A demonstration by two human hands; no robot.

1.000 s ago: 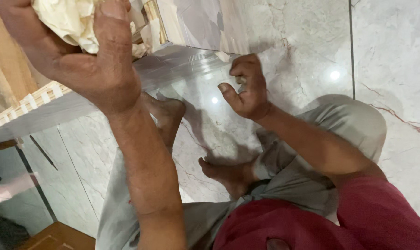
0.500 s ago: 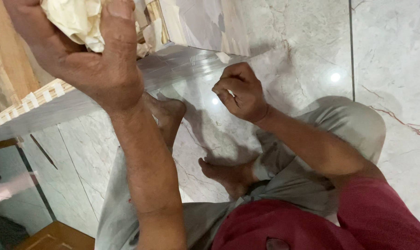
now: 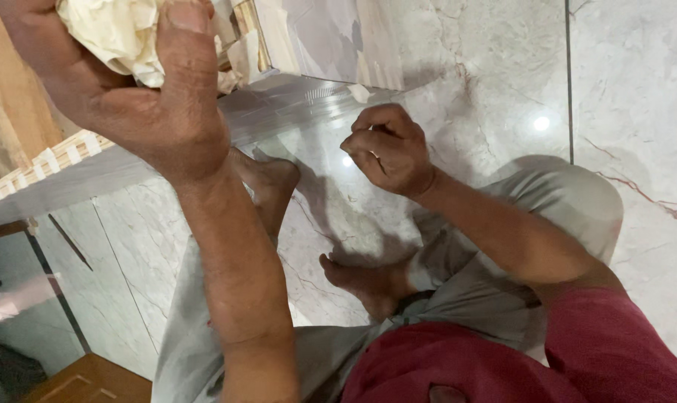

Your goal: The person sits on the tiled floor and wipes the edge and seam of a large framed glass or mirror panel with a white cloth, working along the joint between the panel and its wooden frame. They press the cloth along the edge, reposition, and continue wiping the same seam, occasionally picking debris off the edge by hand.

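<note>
Left hand [image 3: 141, 97] fingers clamped on crumpled cream cloth [image 3: 118, 30] at panel edge [image 3: 47, 160]. Right hand [image 3: 387, 149] fingers curled together above marble floor [image 3: 503, 82]; contents indiscernible.

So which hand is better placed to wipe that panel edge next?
Probably the left hand: it holds the crumpled cream cloth right at the panel edge. The right hand is fisted over the marble floor, farther away.

Right hand [image 3: 389, 149] lifted off marble floor [image 3: 488, 82], fingers curled tighter, nearer camera.
</note>
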